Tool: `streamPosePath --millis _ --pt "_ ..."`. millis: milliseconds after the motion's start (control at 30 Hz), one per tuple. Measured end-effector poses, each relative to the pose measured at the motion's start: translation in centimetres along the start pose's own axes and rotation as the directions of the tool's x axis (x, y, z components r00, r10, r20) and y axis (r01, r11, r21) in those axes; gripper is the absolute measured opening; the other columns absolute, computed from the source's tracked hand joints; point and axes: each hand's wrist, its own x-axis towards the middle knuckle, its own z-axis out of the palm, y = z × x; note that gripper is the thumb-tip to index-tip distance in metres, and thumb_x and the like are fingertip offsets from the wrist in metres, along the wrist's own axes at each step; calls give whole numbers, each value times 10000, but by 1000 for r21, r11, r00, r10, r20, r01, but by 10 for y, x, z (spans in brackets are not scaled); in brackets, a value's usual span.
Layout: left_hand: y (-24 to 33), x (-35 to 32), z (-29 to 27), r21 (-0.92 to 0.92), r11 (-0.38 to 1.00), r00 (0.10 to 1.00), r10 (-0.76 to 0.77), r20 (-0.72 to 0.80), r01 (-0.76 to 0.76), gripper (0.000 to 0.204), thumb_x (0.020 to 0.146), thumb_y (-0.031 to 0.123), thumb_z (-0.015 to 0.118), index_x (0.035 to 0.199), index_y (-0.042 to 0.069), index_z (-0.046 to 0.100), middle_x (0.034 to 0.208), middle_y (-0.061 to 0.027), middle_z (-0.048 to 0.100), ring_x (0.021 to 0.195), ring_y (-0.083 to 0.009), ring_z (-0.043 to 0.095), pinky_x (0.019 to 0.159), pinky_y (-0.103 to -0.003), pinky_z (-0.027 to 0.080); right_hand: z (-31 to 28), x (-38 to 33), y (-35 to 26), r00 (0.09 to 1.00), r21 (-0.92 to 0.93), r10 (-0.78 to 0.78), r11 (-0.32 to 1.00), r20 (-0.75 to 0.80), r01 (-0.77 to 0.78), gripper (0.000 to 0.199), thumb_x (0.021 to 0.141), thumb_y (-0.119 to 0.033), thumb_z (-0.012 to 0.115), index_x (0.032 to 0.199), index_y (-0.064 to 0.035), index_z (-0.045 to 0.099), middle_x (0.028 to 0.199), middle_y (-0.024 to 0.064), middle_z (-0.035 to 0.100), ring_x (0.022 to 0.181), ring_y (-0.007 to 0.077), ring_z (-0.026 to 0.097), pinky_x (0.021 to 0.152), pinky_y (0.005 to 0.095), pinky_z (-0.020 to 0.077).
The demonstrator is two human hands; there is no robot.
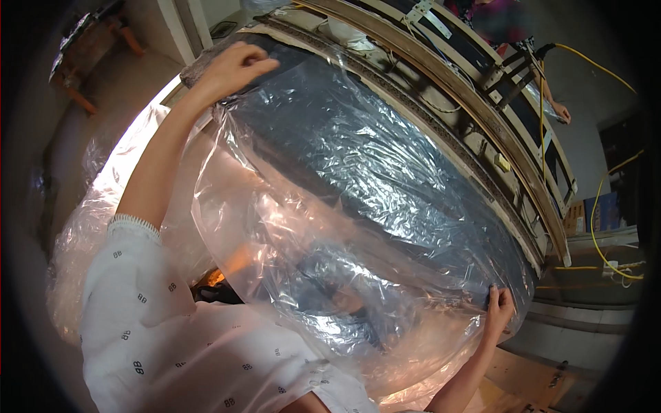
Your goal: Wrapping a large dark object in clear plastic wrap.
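A wide sheet of clear, wrinkled plastic film (385, 172) lies over a dark tabletop (296, 65). Its near part hangs over the table's front edge toward my body. At the table's far left corner is my left hand (237, 69), fingers curled in and thumb pointing right; whatever it may hold is hidden. My right hand (500, 308), at the near right end, pinches the edge of the film between thumb and fingers. Between my two hands the film stretches across, catching bright glare.
Along the far side runs a long wooden-framed rail (441, 79) with wires and metal brackets. A yellow cable (599, 62) hangs at the right. Another person's hand (561, 112) shows beyond the frame. More clear film (82, 255) bunches at the left, near an orange-legged stand (79, 96).
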Motion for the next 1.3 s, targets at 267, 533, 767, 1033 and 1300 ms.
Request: streamPosePath --millis 267,533,767,1033,1300 --pt "31 67 77 -191 977 984 -66 167 98 393 757 454 647 863 78 693 799 -61 654 765 -149 600 714 -276 451 4 -2 -5 997 57 74 996 16 -75 309 853 -132 604 622 -58 411 588 -64 333 557 34 283 473 209 239" --pt "19 48 72 -501 864 997 -6 83 47 265 747 290 673 876 59 694 785 -57 669 721 -134 617 692 -268 464 1 -5 -9 997 104 57 993 49 -62 252 852 -110 596 668 -58 432 616 -62 334 579 32 300 495 198 249" --pt "1 36 61 -443 895 997 -69 -27 50 247 760 274 647 883 65 691 832 -78 672 753 -180 629 711 -287 471 -18 -26 -37 999 -54 35 998 27 -34 95 817 -35 583 752 -30 514 631 -42 427 583 35 374 519 188 313" --pt "-29 40 48 -86 991 973 -115 -200 99 220 747 311 636 822 109 681 833 -41 645 821 -208 602 795 -370 366 -11 -116 -39 957 -540 -290 801 32 261 83 833 -53 554 892 -10 592 669 90 549 520 185 472 487 288 378" --pt "-44 60 54 -28 986 977 -168 -130 165 259 716 350 671 849 128 670 841 -6 634 823 -198 592 780 -380 345 -2 -154 -9 981 -562 -69 826 -179 -44 115 867 -102 489 889 -12 558 796 117 531 619 223 517 509 318 393"
